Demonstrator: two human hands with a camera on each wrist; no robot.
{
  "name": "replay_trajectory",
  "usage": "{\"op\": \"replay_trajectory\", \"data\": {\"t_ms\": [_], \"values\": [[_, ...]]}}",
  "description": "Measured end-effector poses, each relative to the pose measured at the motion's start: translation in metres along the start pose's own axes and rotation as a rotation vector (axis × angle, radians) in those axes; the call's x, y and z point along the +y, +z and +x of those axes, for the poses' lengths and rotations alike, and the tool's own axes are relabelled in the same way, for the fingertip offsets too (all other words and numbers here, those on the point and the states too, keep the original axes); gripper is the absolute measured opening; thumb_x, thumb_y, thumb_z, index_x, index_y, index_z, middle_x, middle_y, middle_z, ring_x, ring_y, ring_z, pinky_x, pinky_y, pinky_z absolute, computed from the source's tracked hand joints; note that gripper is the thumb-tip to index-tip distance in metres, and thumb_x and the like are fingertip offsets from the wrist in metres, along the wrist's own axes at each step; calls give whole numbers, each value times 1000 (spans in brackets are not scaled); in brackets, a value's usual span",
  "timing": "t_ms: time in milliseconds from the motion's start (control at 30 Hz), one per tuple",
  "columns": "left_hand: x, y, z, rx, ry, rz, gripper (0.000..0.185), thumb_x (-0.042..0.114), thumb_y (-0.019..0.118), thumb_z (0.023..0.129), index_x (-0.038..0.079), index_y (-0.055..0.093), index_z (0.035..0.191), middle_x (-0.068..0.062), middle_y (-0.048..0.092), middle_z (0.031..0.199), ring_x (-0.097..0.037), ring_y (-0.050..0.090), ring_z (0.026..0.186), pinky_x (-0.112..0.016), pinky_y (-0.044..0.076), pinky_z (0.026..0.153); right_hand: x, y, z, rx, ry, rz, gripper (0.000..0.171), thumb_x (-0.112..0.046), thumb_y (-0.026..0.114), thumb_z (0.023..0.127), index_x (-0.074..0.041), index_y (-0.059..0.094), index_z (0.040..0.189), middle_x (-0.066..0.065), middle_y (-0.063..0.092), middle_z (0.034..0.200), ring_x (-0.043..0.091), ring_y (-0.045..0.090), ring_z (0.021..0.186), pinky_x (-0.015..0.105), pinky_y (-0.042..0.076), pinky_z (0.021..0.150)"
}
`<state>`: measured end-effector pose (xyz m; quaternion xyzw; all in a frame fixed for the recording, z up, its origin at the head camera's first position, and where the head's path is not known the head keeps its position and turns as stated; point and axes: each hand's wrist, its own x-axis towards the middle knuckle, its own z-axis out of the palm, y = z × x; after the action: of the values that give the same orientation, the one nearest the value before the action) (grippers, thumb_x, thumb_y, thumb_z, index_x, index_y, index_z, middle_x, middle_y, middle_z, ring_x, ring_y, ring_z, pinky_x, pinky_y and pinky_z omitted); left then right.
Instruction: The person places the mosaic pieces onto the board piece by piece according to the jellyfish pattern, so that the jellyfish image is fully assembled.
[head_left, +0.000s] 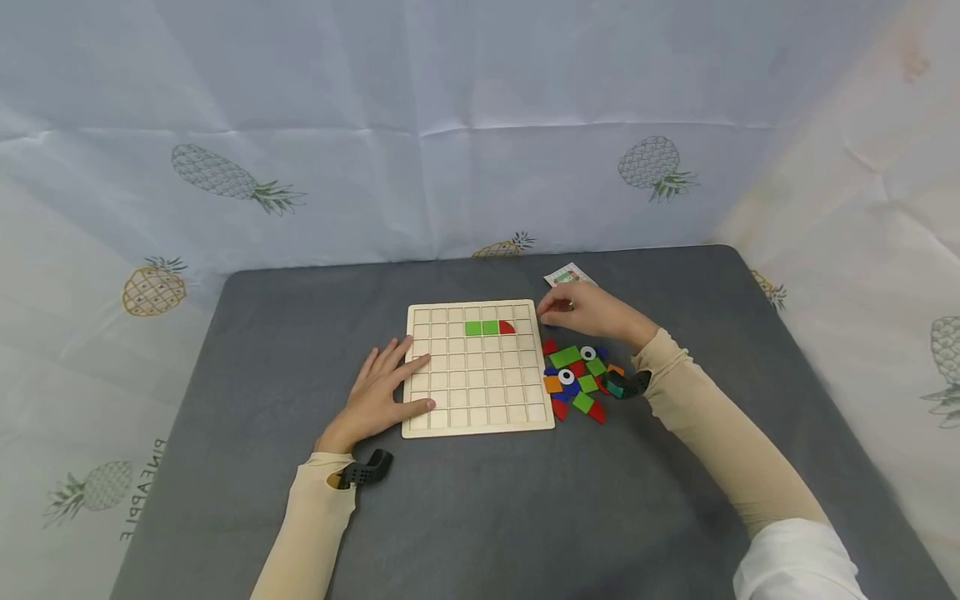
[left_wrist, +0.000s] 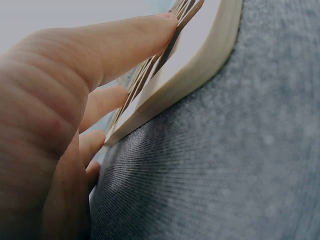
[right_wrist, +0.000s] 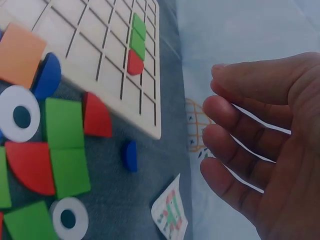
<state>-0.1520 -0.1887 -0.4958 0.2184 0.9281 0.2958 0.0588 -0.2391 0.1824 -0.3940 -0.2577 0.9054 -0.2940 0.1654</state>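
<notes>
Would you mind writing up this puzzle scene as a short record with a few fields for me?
Surface: grey table
Board: wooden grid board, two green squares and a red quarter-round piece set in its second row
Left hand: left hand lies flat, fingers on the board's left edge
Right hand: right hand hovers empty past the board's far right corner, fingers loosely curled
Nearest piece: small blue piece on the table below the right hand
Loose pieces: pile of coloured pieces right of the board
Card: small printed card behind the right hand
</notes>
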Motion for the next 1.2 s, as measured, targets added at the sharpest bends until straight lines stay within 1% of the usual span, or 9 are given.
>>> {"op": "replay_trajectory", "data": {"t_ms": [100,300,533,633,867,1100,1200], "values": [[0,0,0,5,-2,4,76,59,65,82,30,39,147,-1,12,163,-26,5,151,-49,-5,121,6,1,-7,12,35,8,24,-19,59,96,-5,68,114,6,68,106,23,63,86,33,52,72],[-2,2,-1,-2,-12,1,77,61,64,82,32,38,148,1,11,163,-24,3,151,-49,-6,121,21,6,-20,23,108,-4,24,-23,60,96,-9,68,114,4,68,106,17,60,85,32,51,72],[-1,2,-1,1,-15,19,77,62,64,82,31,38,148,1,11,163,-24,4,151,-49,-5,121,29,13,-32,38,135,25,24,-21,59,96,-8,67,114,6,67,107,18,62,90,35,54,77],[-1,2,-1,2,-13,20,77,61,64,82,30,38,148,0,11,163,-25,4,151,-49,-5,121,31,17,-36,40,135,16,22,-19,58,97,-8,68,113,6,66,107,18,61,88,34,54,76],[0,2,-1,3,-16,16,77,60,64,82,30,39,148,0,12,163,-26,5,151,-50,-4,121,35,26,-41,51,127,-19,21,-18,58,96,-8,69,112,5,63,105,16,57,83,30,51,70],[0,2,0,6,-17,20,77,60,64,82,29,39,148,0,12,163,-25,5,151,-50,-4,121,37,31,-43,29,91,-119,25,-15,63,93,-7,68,116,8,61,105,15,53,80,29,48,69],[-1,3,0,6,-16,20,77,60,64,82,30,39,148,0,12,163,-25,5,151,-49,-4,121,39,34,-43,15,91,-135,27,-16,64,92,-7,68,117,8,61,104,15,52,80,28,48,68]]}}
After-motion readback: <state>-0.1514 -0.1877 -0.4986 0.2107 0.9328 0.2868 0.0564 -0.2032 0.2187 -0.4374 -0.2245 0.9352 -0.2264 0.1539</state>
